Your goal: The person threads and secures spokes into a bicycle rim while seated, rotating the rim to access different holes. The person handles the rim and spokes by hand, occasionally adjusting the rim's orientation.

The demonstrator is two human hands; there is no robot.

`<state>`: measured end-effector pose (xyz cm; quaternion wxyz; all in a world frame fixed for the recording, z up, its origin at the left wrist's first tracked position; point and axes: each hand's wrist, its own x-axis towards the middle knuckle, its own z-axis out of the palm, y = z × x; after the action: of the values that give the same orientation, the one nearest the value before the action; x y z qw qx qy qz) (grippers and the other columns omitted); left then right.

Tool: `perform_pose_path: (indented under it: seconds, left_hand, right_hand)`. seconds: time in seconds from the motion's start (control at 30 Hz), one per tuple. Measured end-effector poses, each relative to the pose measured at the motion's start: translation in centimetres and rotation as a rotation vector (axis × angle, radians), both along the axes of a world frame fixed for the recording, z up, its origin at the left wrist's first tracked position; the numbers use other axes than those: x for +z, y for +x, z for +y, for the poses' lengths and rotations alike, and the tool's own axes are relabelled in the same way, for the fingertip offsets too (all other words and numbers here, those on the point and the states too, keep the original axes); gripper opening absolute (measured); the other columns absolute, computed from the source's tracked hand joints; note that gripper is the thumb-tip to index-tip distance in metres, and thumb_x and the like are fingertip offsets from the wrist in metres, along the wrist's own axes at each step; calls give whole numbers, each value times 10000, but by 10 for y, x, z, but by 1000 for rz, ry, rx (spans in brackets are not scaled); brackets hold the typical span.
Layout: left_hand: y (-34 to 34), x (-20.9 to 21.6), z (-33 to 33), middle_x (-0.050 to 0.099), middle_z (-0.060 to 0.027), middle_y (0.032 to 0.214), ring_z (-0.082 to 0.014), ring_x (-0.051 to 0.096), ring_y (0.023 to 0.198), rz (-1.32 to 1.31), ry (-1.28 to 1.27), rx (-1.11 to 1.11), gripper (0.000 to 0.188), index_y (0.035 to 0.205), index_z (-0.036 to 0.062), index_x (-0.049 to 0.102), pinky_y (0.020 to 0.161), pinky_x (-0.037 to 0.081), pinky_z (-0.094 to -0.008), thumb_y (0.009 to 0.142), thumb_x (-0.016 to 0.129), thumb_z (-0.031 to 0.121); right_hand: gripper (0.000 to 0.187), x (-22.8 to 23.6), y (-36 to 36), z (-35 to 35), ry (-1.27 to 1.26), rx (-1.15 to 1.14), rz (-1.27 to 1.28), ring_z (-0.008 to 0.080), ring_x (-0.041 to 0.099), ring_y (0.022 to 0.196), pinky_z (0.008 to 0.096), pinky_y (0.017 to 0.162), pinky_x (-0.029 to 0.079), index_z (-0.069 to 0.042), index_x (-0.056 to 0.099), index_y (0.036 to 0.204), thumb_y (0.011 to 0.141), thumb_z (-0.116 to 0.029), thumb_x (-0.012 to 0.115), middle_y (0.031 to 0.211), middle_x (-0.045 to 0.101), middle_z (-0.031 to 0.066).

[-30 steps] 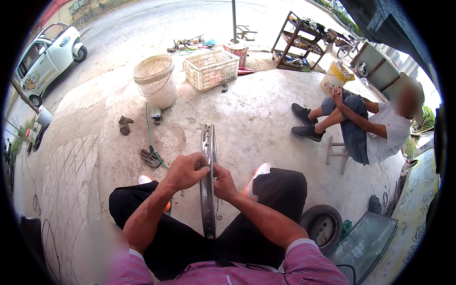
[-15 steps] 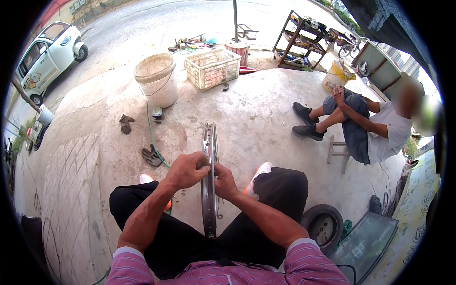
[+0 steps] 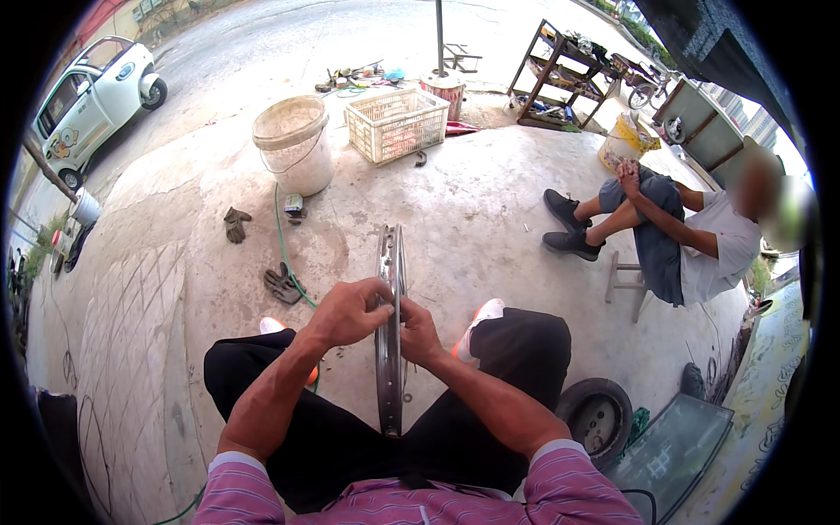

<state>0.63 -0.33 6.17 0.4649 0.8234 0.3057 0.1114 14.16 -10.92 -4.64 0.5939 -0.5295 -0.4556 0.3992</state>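
Note:
A bare metal wheel rim [image 3: 389, 376] stands on edge between my knees, seen nearly edge-on with a row of holes along its outer face. My left hand [image 3: 352, 311] is closed at the rim's left side, thumb and fingers pinched together against it. From the right side my right hand [image 3: 419, 332] holds the rim with curled fingers, their tips partly hidden behind the metal. Whether a small part sits between my fingertips cannot be made out.
Two dark gloves [image 3: 283, 284] and a green hose [image 3: 280, 229] lie ahead on the concrete. Beyond stand a dirty bucket [image 3: 297, 162] and a plastic crate [image 3: 376, 140]. A person [image 3: 669, 219] sits at the right. A small tyre [image 3: 569, 404] lies near my right knee.
The whole view has shifted slightly. Both hands stay at the same part of the rim, with only a slight change in the left fingers.

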Motion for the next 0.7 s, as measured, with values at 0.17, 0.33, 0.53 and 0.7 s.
perform_pose_path:
  seconds: [0.17, 0.33, 0.53, 0.7]
  left_hand:
    - [-2, -17, 1, 601, -94, 651, -157, 550, 568, -113, 28, 3, 205, 974, 40, 710, 558, 449, -333, 841, 719, 196]
    - [-7, -24, 23, 556, 17, 699, -43, 471, 540, -369, -431, 250, 129, 950, 11, 642, 482, 371, -224, 912, 689, 124]
    - [-24, -133, 80, 655, -81, 920, -164, 642, 768, -361, -860, 576, 203, 1057, 32, 571, 658, 524, -308, 935, 647, 175]
    - [-73, -285, 73, 670, -114, 888, -192, 684, 705, -30, -926, 805, 202, 1050, -13, 579, 596, 593, -338, 862, 617, 51]
  right_hand:
    - [210, -4, -1, 0, 3, 7, -4, 111, 650, 867, 301, 768, 547, 11, 643, 1082, 907, -77, 716, 939, 703, 63]
    - [181, -17, 0, 2, -53, 60, 156, 100, 642, 866, 279, 772, 540, -4, 659, 1078, 902, -35, 689, 949, 700, 35]
    - [165, 6, -5, -4, -63, 20, 116, 83, 652, 821, 254, 722, 535, 5, 664, 1091, 931, -33, 684, 918, 699, 19]
    - [215, 3, 1, -4, -63, 24, 49, 113, 641, 951, 271, 829, 528, -4, 664, 1141, 927, -26, 679, 1040, 702, 54]
